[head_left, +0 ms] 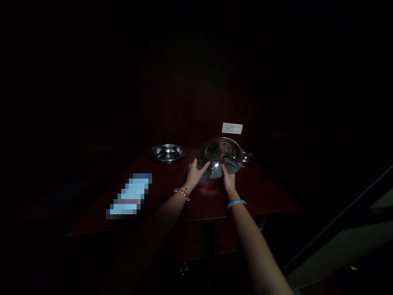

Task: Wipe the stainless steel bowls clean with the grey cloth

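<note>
A shiny steel bowl (211,152) is tilted up above the table, its inside facing me. At its near left rim, my left hand (195,174) grips it, the thumb lying over the edge and the other fingers hidden behind. My right hand (228,178) is closed on a dark grey cloth (233,165) at the bowl's near right rim. Part of that cloth hangs below the bowl, and the right fingers are mostly out of sight behind it.
On the dark red table (208,205), another steel bowl (168,154) rests at the back left. A smaller steel dish (247,156) is partly hidden behind the held bowl. At the left lies a blurred-out bright rectangle (130,196). A white socket plate (232,128) is on the back wall.
</note>
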`<move>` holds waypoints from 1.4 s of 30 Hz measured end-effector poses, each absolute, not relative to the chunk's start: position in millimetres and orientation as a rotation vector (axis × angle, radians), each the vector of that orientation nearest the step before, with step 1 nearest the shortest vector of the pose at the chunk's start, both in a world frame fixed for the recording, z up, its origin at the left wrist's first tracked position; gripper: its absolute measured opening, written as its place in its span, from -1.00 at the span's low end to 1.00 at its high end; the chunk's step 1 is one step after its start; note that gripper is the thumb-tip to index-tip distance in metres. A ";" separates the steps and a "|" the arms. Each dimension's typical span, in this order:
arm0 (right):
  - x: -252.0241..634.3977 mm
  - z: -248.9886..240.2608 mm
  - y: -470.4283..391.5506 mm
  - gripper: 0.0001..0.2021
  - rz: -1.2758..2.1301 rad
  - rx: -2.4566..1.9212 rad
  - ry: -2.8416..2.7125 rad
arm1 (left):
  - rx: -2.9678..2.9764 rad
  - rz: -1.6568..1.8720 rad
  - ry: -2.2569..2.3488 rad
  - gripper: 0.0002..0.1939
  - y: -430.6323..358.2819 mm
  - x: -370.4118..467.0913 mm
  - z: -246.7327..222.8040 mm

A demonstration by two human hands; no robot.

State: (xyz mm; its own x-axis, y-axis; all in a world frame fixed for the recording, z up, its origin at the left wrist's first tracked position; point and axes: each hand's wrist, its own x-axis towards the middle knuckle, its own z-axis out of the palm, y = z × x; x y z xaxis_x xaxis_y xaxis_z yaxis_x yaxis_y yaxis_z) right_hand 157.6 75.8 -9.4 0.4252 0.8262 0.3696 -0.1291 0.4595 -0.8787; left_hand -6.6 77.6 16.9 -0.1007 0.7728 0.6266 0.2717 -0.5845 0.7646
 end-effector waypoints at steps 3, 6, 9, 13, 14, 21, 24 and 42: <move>158.4 -10.2 77.0 -0.57 0.715 -0.905 -0.934 | 1.811 1.498 1.053 -0.52 84.6 -1.6 5.1; 158.8 -10.6 77.7 -0.56 0.716 -0.918 -0.932 | 1.786 1.405 0.922 -0.56 89.2 1.7 -0.8; 158.5 -11.5 78.2 -0.56 0.723 -0.907 -0.945 | 1.740 1.442 0.921 -0.56 90.2 2.3 1.6; 157.4 -11.4 78.2 -0.53 0.723 -0.904 -0.933 | 1.730 1.532 1.152 -0.69 86.7 -1.2 11.0; 157.0 -10.8 77.8 -0.52 0.719 -0.907 -0.929 | 1.730 1.572 1.222 -0.72 85.0 -2.6 13.8; 154.8 -3.6 71.4 -0.54 0.711 -0.883 -0.935 | 1.793 1.822 1.226 -0.70 68.3 -9.1 29.7; 154.7 -2.3 70.0 -0.55 0.726 -0.866 -0.918 | 1.812 1.818 1.181 -0.67 66.8 -8.4 29.9; 156.0 -7.4 74.2 -0.53 0.749 -0.883 -0.935 | 1.786 1.611 1.267 -0.66 73.0 -2.5 20.2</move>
State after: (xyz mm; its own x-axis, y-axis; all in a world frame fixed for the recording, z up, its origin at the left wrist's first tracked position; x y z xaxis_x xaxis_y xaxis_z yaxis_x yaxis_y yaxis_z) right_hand 156.0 74.2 -7.4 0.4052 0.8437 0.3522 -0.1599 0.4447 -0.8813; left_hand -2.5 73.0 20.2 -0.0867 0.8288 0.5527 0.3420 -0.4963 0.7979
